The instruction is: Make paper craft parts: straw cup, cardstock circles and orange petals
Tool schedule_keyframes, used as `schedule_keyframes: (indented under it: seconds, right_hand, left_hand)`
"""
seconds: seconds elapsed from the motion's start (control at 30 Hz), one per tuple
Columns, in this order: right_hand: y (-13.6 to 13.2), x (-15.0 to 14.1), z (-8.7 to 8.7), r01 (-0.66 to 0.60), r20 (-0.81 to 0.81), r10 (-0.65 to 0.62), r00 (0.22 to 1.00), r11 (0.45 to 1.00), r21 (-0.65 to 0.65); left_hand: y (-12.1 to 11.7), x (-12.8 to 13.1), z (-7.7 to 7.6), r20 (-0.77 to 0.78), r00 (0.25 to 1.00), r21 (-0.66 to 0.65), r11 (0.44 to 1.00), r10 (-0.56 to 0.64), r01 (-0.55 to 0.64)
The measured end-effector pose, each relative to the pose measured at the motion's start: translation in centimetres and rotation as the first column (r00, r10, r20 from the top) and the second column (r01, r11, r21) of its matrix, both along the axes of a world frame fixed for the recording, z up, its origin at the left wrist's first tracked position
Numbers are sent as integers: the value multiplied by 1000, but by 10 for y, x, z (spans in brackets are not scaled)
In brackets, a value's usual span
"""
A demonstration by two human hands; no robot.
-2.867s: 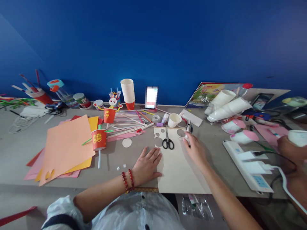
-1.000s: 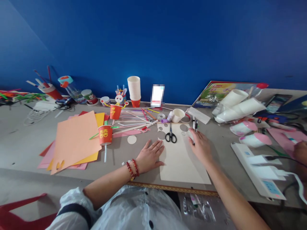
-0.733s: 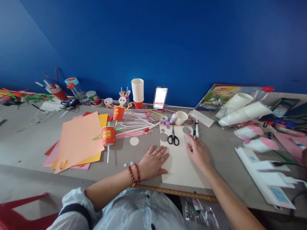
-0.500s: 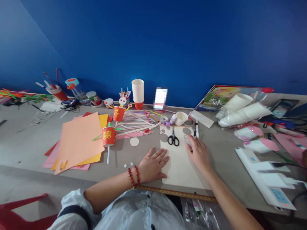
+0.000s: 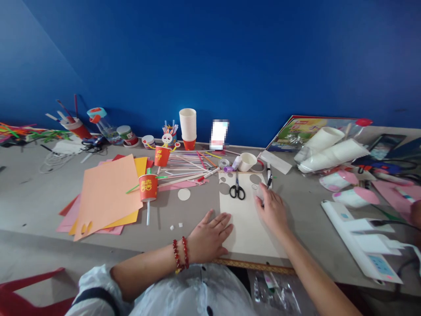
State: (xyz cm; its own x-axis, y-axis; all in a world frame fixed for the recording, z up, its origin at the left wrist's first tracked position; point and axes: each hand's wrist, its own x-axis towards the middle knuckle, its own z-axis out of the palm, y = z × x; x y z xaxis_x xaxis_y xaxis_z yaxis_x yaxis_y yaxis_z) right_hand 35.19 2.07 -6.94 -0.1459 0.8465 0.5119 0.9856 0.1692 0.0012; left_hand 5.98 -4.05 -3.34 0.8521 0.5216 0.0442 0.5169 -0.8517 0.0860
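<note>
A cream paper sheet [image 5: 245,228] with round holes cut near its far end lies on the grey table in front of me. My left hand [image 5: 210,237], with a red bead bracelet on the wrist, lies flat and open on the sheet's left edge. My right hand [image 5: 272,211] rests on the sheet's right side with fingers stretched forward. Its fingertips touch a small pale piece [image 5: 259,192] that I cannot make out. Black scissors [image 5: 237,191] lie shut on the sheet's far end, just left of my right hand.
A black-and-white marker [image 5: 269,175] and a white paper cup [image 5: 246,162] lie beyond the sheet. Red cups on straws [image 5: 148,188], loose straws [image 5: 186,169] and coloured paper [image 5: 107,195] fill the left. A white power strip [image 5: 362,241] and bagged cups [image 5: 329,149] sit right.
Both hands have stayed on the cream sheet. My left hand has slid a little toward the near edge. The view has shifted slightly; another person's hand at the right has mostly left the view.
</note>
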Motion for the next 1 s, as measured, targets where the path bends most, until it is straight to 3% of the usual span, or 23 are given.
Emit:
schedule_keyframes:
  seconds: [0.27, 0.4, 0.47, 0.57, 0.63, 0.67, 0.73, 0.77, 0.8, 0.9, 1.0]
  right_hand:
    - [1, 3, -5, 15, -1, -15, 1000, 1000, -14]
    - [1, 2, -4, 10, -3, -10, 1000, 1000, 4]
    - [0, 1, -3, 10, -9, -10, 1000, 1000, 14]
    - [-1, -1, -2, 13, -24, -13, 1000, 1000, 19]
    - [-1, -2, -1, 13, -33, -12, 999, 1000, 22]
    - [-1, -2, -1, 15, -36, -14, 999, 1000, 22]
    - [-1, -2, -1, 14, -32, -14, 999, 1000, 18]
    - [-1, -1, -1, 13, -28, -13, 1000, 1000, 16]
    - [0, -1, -1, 11, -25, -11, 1000, 1000, 15]
    - [1, 2, -2, 1, -18, 0, 1000, 1000, 19]
    - [1, 4, -4, 2, -15, -1, 1000, 1000, 19]
  left_hand:
    - [-6, -12, 3, 75, 996, -28, 999, -45, 47]
    - [-10, -17, 9, 265, 960, -100, 988, -91, 121]
    - [-15, -25, 15, 444, 893, -111, 984, -76, 139]
    - [-21, -52, 32, 727, 687, -36, 998, -11, 54]
    - [-21, -83, 45, 829, 554, 13, 987, 79, -160]
    - [-19, -102, 49, 857, 476, -13, 931, 198, -366]
    - [-13, -144, 49, 850, 335, -50, 695, 406, -717]
    - [-9, -165, 44, 787, 329, -63, 599, 522, -799]
    - [-6, -184, 37, 694, 354, -69, 548, 627, -834]
    - [-1, -225, 6, 432, 411, -29, 468, 803, -883]
    - [0, -237, -15, 295, 423, 5, 441, 857, -897]
